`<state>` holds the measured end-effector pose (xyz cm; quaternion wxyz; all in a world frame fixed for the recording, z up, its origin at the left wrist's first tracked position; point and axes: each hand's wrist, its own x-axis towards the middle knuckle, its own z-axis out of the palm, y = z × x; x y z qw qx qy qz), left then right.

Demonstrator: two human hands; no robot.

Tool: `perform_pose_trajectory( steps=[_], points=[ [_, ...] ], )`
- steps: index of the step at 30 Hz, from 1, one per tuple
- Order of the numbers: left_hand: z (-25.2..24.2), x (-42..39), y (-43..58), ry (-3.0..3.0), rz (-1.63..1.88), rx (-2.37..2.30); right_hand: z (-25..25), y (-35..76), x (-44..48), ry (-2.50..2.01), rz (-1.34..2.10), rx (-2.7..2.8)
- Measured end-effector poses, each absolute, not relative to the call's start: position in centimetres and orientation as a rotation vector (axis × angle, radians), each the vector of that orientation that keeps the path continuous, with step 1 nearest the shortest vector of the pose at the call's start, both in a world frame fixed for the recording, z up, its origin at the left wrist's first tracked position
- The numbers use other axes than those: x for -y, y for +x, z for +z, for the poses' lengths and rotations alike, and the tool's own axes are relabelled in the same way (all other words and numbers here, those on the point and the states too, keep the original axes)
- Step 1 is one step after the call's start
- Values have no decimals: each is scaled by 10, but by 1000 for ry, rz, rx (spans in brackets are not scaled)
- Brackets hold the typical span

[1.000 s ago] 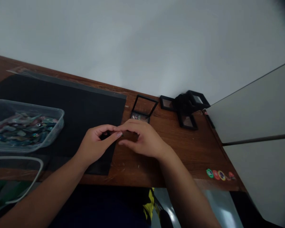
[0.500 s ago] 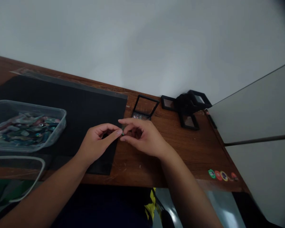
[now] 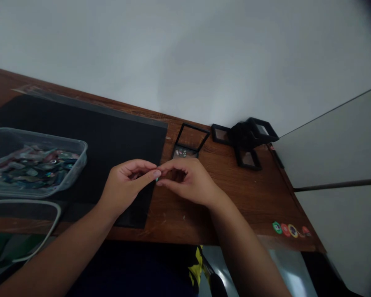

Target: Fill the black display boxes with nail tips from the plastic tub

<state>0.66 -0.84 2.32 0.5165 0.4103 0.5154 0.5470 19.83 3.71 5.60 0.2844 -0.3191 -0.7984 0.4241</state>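
My left hand (image 3: 130,178) is closed in a pinch on a tiny shiny green-blue piece (image 3: 157,179), whose kind is too small to make out. Fingertips of my right hand (image 3: 188,177) meet it from the other side, with thumb and index finger bent around the piece. Both hands hover over the right edge of a black mat (image 3: 117,140). Just behind the right hand stands an opened black-framed display case (image 3: 185,153), its lid raised, with several small shiny pieces in its base.
At left, a clear plastic tub (image 3: 84,154) holds many small wrapped, shiny pieces. Black frame cases (image 3: 249,159) are piled at the back right against the wall. Round colourful stickers (image 3: 285,229) lie near the wooden table's (image 3: 235,218) front right edge. A white loop handle (image 3: 54,222) is at lower left.
The fingers of my right hand have closed in toward my left fingertips, the index finger lowering. The small piece now shows just below the left thumb. The view has shifted slightly.
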Motion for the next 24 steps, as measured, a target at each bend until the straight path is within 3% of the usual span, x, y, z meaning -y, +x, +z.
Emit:
perform_pose_trajectory(
  steps=[17,24],
  points=[
    [22,7,9,997,1308,-1229,60,201,-38,-876,899,2186],
    [9,11,9,1607,1358,-1642,65,239,-62,-1412,568,2107]
  ],
)
